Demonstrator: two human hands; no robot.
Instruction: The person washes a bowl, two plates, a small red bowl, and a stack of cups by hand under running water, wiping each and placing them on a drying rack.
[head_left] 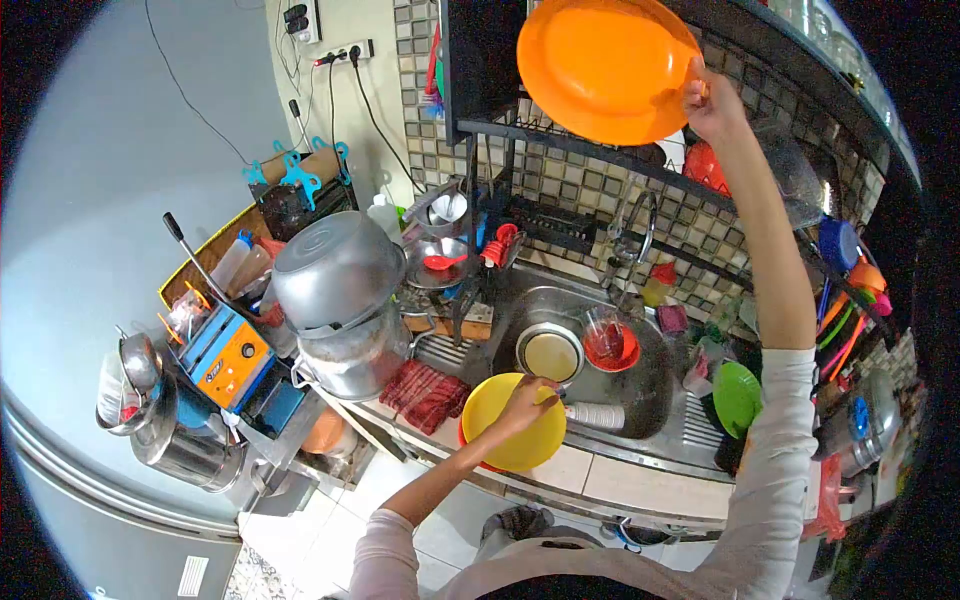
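My right hand [715,103] is raised high and closed on the right rim of an orange oval plate [600,70], up at the dark dish rack. Lower down, my left hand [528,406] lies across a round yellow plate [505,440] at the sink's front edge. Its fingers are bent at the plate's right rim and seem to grip it. A red rim shows beneath the yellow plate. In the sink are a metal bowl [550,354], a red bowl [622,350] with a clear cup [603,335], and a stack of white cups or bowls [598,415].
A red cloth [425,395] lies left of the sink, beside a large metal pot [340,270]. The faucet [645,225] rises behind the basin. A green bowl [737,398] stands on the right drainboard. The dark rack [585,142] spans the tiled wall.
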